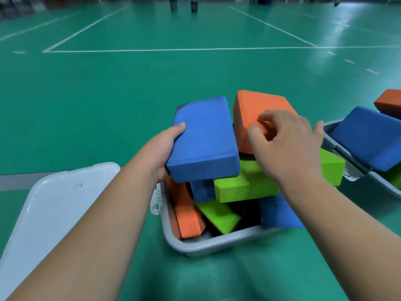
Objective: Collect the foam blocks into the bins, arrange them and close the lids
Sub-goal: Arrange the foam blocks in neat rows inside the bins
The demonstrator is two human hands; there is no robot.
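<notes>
A grey bin sits on the green floor in front of me, heaped with foam blocks in orange, green and blue. My left hand grips the left side of a large blue block lying on top of the heap. My right hand hovers with loosely curled fingers over an orange block that leans at the back of the pile. A green block lies beneath them. A second grey bin at the right holds a blue block.
A pale translucent lid lies flat on the floor to the left of the near bin. A dark orange block shows at the far right edge. White court lines cross the floor beyond; two dark posts stand far back.
</notes>
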